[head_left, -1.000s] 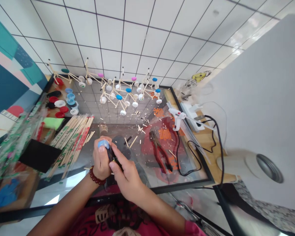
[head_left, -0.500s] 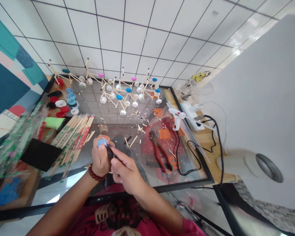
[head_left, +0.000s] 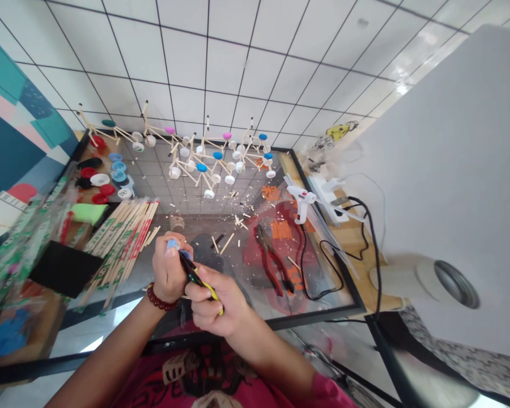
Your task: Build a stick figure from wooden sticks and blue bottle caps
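Note:
My left hand [head_left: 170, 266], with a beaded bracelet at the wrist, is closed around a light-blue piece [head_left: 172, 243] that looks like a bottle cap, mostly hidden by the fingers. My right hand [head_left: 221, 300] grips a black-and-yellow hand tool [head_left: 195, 276]. The tool's dark front end meets the blue piece at the left fingers; its exact kind is hard to make out. Both hands are held close together above the near side of the glass-topped table [head_left: 204, 226].
Stick models [head_left: 216, 156] with caps stand along the back. Wooden sticks [head_left: 119, 243], loose caps [head_left: 106, 190] and a black square [head_left: 66, 268] lie left. Red-handled pliers [head_left: 272, 260], a corded glue gun [head_left: 301, 203] and a power strip [head_left: 329, 198] lie right. Scraps litter the middle.
My right hand has shifted and turned slightly on the tool, so its yellow handle now shows. The left hand keeps hold of the blue piece. The whole view has moved a little.

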### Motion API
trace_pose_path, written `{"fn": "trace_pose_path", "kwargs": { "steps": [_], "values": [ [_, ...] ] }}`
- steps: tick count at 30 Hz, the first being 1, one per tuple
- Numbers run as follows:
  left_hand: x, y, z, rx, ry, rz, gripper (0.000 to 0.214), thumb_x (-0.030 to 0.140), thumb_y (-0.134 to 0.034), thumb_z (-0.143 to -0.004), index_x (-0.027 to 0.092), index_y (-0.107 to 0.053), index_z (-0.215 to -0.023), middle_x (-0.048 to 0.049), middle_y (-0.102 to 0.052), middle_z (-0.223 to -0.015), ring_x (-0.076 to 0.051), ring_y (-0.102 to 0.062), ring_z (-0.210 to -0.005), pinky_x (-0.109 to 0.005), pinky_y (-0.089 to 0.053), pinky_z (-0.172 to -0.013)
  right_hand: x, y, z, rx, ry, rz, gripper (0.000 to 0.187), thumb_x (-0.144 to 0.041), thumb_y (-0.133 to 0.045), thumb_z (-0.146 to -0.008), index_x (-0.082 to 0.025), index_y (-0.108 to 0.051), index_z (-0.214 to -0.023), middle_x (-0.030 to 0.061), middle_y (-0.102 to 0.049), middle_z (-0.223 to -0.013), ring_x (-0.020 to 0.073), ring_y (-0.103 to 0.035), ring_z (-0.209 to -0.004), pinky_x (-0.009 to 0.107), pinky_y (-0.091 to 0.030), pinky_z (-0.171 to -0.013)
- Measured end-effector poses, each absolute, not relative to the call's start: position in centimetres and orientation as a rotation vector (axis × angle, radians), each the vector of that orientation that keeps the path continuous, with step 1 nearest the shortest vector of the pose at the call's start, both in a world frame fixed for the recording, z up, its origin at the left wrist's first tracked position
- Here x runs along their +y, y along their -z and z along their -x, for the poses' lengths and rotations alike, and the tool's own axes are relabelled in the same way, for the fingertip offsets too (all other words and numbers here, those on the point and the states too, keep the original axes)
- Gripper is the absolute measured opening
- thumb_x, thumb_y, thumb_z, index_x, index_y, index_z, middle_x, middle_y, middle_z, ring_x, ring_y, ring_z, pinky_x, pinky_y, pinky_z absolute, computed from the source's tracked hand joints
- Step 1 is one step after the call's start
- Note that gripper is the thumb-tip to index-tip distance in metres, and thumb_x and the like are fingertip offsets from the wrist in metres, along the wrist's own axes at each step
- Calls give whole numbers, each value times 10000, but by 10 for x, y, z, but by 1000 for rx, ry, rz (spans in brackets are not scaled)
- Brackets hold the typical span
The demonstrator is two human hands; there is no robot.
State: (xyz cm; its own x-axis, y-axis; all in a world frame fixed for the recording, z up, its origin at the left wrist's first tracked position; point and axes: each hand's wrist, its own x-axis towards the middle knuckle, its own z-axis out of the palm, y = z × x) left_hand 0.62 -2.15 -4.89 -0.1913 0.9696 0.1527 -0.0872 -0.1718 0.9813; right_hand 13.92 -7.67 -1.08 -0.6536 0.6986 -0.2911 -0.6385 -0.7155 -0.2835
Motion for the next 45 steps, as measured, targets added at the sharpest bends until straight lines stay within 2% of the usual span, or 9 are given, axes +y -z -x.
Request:
{"fn": "trace_pose_path", "kwargs": {
  "steps": [4, 11, 15, 21, 28, 33, 37, 39, 45],
  "values": [
    [-22, 40, -14, 1079, -1554, -1140, 519, 742, -634, -949, 241, -697, -827, -72, -671, -847, -208, -603, -627, -364, -486, -554, -72, -12, -160, -403, -2160, 613, 419, -628, -669, -1003, -271, -676, -1221, -150, -250, -611, 50, -36, -430, 171, -107, -400],
    [-13, 14, -19, 744, -1043, -805, 761, 945, -571, -846, 218, -573, -623, -17, -504, -605, -151, -461, -483, -306, -409, -455, -56, -19, -194, -1118, -1355, 1168, 750, -565, -905, -834, -290, -639, -1479, -14, -658, -918, 124, -525, -677, 246, -485, -612],
    [-15, 21, -17, 767, -920, -833, 803, 976, -569, -808, 224, -559, -524, -41, -519, -538, -169, -475, -469, -332, -447, -459, -41, 1, -190, -1436, -1165, 1227, 673, -517, -908, -814, -236, -701, -1390, 53, -772, -1133, 205, -709, -930, 329, -598, -842],
    [-20, 32, -16, 990, -1054, -788, 648, 882, -774, -740, 249, -673, -648, -4, -552, -508, -188, -534, -503, -302, -461, -450, -38, 6, -177, -1610, -1053, 1267, 296, -366, -816, -874, -202, -779, -1118, -10, -781, -859, 156, -689, -742, 259, -572, -732],
    [-21, 25, -18, 844, -1014, -680, 555, 767, -812, -810, 217, -740, -797, -29, -621, -620, -208, -638, -618, -295, -517, -492, -42, 8, -167, -1299, -1298, 1228, 448, -534, -844, -904, -218, -755, -1209, 4, -768, -837, 174, -716, -612, 275, -603, -570],
    [-18, 19, -16, 890, -993, -532, 511, 695, -824, -795, 200, -700, -760, -3, -608, -607, -169, -566, -535, -283, -493, -450, -50, 13, -176, -1557, -1091, 1187, 553, -476, -800, -980, -245, -664, -1463, 42, -841, -930, 213, -798, -730, 345, -665, -789],
    [-15, 18, -15, 976, -1089, -525, 430, 582, -803, -847, 218, -636, -690, 10, -574, -566, -165, -555, -491, -283, -494, -447, -60, 14, -184, -1730, -921, 1186, 597, -381, -756, -1013, -255, -591, -1573, 112, -845, -1236, 254, -835, -987, 374, -659, -920],
    [-14, 20, -14, 1009, -1142, -585, 378, 518, -792, -876, 235, -628, -685, -1, -596, -571, -188, -607, -520, -299, -529, -484, -63, 14, -183, -1757, -888, 1205, 575, -331, -733, -1018, -264, -596, -1573, 121, -824, -1308, 257, -831, -1021, 372, -654, -936],
    [-14, 27, -8, 1347, -1127, -852, 254, 463, -722, -918, 259, -709, -766, -33, -750, -714, -264, -764, -766, -370, -653, -753, -63, 16, -180, -1853, -882, 1261, 546, -378, -699, -1044, -301, -605, -1575, 71, -857, -1170, 228, -813, -870, 333, -646, -814]
  ]
}}
